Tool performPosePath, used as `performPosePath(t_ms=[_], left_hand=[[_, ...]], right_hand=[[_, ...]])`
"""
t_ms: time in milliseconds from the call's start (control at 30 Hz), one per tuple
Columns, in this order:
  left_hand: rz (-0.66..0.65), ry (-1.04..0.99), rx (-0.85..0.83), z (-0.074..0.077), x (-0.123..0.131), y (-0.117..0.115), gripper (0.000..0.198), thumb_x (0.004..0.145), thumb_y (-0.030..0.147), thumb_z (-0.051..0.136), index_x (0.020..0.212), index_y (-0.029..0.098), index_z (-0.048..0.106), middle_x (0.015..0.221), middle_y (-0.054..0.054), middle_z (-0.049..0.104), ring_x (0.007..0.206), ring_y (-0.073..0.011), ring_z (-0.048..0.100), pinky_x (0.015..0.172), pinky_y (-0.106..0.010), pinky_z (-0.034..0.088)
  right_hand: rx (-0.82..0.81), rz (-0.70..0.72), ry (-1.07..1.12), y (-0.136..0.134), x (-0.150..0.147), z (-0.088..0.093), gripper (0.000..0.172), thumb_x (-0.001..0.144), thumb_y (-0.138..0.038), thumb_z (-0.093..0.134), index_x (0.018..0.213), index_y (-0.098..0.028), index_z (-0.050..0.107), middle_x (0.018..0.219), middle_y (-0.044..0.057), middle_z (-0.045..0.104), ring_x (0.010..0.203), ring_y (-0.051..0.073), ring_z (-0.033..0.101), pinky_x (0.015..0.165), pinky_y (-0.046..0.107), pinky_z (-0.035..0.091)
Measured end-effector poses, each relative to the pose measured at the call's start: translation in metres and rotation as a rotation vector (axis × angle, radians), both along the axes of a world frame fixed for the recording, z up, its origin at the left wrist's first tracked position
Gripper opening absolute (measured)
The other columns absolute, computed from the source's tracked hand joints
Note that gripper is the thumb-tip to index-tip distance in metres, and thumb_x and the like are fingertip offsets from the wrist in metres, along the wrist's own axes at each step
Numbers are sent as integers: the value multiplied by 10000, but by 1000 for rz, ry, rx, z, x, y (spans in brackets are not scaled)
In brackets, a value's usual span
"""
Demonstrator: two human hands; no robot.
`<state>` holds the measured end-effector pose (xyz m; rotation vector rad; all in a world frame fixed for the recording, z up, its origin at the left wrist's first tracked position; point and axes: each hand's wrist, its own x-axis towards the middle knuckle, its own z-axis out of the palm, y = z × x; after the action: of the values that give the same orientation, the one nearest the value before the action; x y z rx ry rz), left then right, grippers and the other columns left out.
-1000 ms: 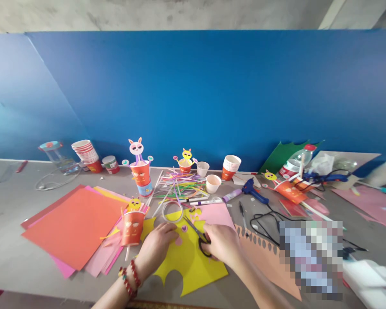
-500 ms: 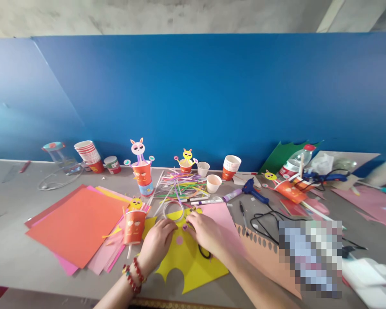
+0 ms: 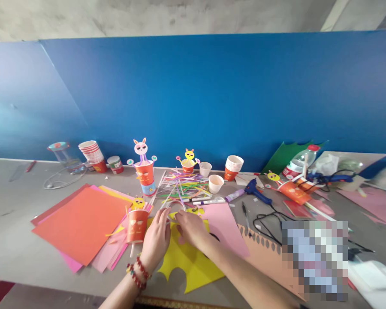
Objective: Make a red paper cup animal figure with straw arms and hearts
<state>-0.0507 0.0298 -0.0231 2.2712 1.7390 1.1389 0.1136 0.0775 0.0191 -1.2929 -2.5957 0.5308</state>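
Note:
My left hand is closed, its fingertips at the left rim of a clear roll of tape. From the right, my right hand bends its fingers over the roll's near side; the fingertips are partly hidden. Under both hands lies cut yellow paper with scalloped edges and a dark loop, likely a scissors handle, partly covered by my right forearm. Just left of my left hand stands an orange paper cup with a yellow animal face on top.
Coloured paper sheets lie left. Behind the hands are straws, markers and cup figures. Pink paper, a blue glue gun with its black cord, and a bottle are on the right.
My right hand has moved left, off the yellow paper's small pieces, to the roll of tape. My left hand has turned more upright and risen to the roll. The view has shifted slightly.

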Motion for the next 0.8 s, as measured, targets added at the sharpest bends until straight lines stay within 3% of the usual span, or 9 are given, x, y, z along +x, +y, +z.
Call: performPosePath(t_ms=[167,233,300,400,500,600,700,800], left_hand=[[-31,-109,-12,10,-7,-6,425,955,153,445,1377,202,450,1346,-149,559,1273,-278,551,1032,-457,505],[-70,-190,-43,17,-8,-8,383,965,212,490,1347,221,492,1341,-139,569,1267,-281,552,1042,-458,491],[-152,-278,-125,27,-7,-10,295,973,267,523,1261,232,577,1302,-122,604,1242,-277,567,1039,-439,484],[-376,-432,-341,43,-3,-14,221,997,332,513,983,199,688,1092,-100,688,1076,-252,639,964,-389,501],[-555,-618,-488,59,1,-17,272,999,376,521,931,170,685,962,-89,700,950,-234,655,902,-364,499],[-685,-786,-525,68,5,-19,266,962,410,589,978,160,679,1019,-104,687,1028,-257,626,955,-389,463],[-813,-922,-566,70,9,-19,266,938,420,629,981,162,678,1045,-112,680,1084,-276,601,991,-419,433],[-861,-1014,-610,67,13,-19,248,934,411,638,947,166,676,999,-96,676,1033,-257,607,975,-407,428]], right_hand=[[-53,97,186,11,13,4,221,842,-33,562,942,-199,668,999,67,701,927,236,680,799,303,501],[-95,136,287,11,26,9,189,843,-59,591,940,-206,660,962,44,688,846,197,671,768,277,508],[-148,148,379,7,40,13,97,863,-125,614,919,-198,644,915,31,665,771,172,653,721,262,518],[-221,160,484,-2,58,19,34,898,-218,598,909,-190,614,882,21,638,760,160,633,698,250,519],[-348,153,654,-15,70,25,120,914,-303,601,880,-188,590,841,8,597,739,153,580,669,246,476],[-503,120,899,-25,76,28,298,867,-447,685,791,-188,558,799,-3,531,726,153,507,661,255,411],[-615,87,1066,-32,78,27,453,777,-577,753,727,-195,515,767,-12,488,692,148,444,630,252,353],[-695,55,1186,-37,77,22,526,732,-657,754,712,-205,487,740,-25,454,637,133,384,594,246,308]])
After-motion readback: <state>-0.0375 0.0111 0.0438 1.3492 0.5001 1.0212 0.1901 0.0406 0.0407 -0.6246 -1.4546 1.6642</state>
